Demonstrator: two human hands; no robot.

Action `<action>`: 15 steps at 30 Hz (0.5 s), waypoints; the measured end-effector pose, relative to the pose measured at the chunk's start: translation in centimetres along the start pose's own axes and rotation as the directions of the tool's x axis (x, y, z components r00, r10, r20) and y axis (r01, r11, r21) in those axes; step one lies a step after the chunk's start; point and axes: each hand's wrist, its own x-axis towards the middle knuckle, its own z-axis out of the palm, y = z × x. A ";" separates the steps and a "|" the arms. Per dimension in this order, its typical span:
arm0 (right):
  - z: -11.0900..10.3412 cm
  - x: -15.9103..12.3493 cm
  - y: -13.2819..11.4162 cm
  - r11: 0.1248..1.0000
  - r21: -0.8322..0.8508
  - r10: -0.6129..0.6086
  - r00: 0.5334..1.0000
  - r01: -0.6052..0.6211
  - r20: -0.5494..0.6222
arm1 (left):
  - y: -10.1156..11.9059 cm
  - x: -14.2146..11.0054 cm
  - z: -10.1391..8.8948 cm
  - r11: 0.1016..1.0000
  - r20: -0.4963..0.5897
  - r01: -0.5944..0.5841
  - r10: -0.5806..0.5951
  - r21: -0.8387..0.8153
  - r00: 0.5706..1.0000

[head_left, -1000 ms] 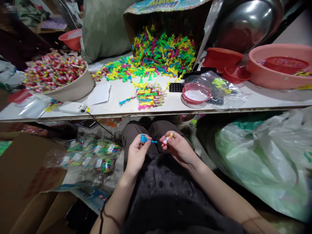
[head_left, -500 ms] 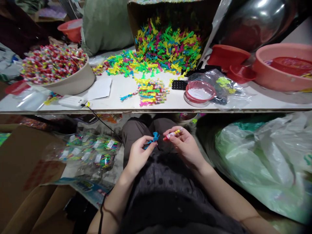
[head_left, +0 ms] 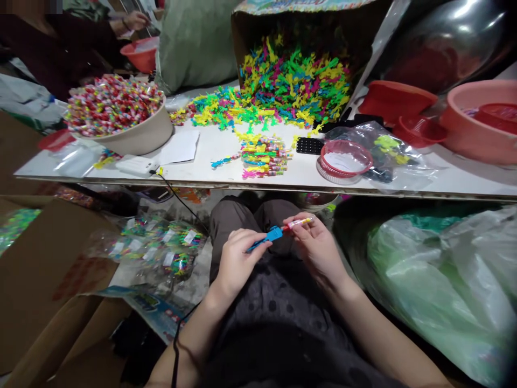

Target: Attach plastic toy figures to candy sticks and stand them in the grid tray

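Over the lap (head_left: 228, 215), the left hand (head_left: 238, 258) pinches a blue plastic toy (head_left: 274, 234); the curled right hand (head_left: 319, 245) pinches a red-tipped tube (head_left: 298, 223).

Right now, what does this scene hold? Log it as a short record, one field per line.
Left hand: grip on a flat-ended blue plastic piece
Right hand: grip on a slim red-tipped printed tube
Meeting point: red tip at the blue piece's end; contact unclear
Table middle: row of multicoloured plastic figures with tubes
Table left: round cream tub, heaped
Table back: cardboard box of yellow, green, blue, pink figures
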 end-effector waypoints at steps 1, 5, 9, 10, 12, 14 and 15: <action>0.0 0.0 0.1 1.000 0.002 0.005 1.000 -0.005 -0.004 | 0.0 0.0 0.0 1.000 0.002 -0.008 0.008 0.010 1.000; -0.1 0.1 0.4 1.000 0.019 0.018 1.000 -0.017 -0.012 | 0.1 0.0 -0.1 0.999 0.014 -0.018 0.017 0.045 1.000; -0.2 0.2 0.7 0.997 0.053 0.051 0.998 -0.049 -0.032 | 0.1 0.0 -0.2 0.997 0.026 -0.020 0.018 0.075 1.000; -0.2 0.2 0.8 0.996 0.060 0.065 0.997 -0.062 -0.042 | 0.1 0.0 -0.2 0.997 0.029 -0.019 0.017 0.076 0.999; -0.1 0.4 0.9 0.995 0.065 0.083 0.994 -0.079 -0.066 | 0.1 0.0 -0.1 0.998 0.035 -0.008 0.006 0.066 0.999; 0.1 0.6 0.9 0.994 0.051 0.097 0.991 -0.092 -0.091 | 0.0 0.1 0.0 0.999 0.039 0.017 -0.019 0.051 0.999; 0.2 0.6 0.7 0.994 0.030 0.104 0.989 -0.101 -0.104 | 0.1 0.1 0.0 0.999 0.040 0.034 -0.036 0.042 0.999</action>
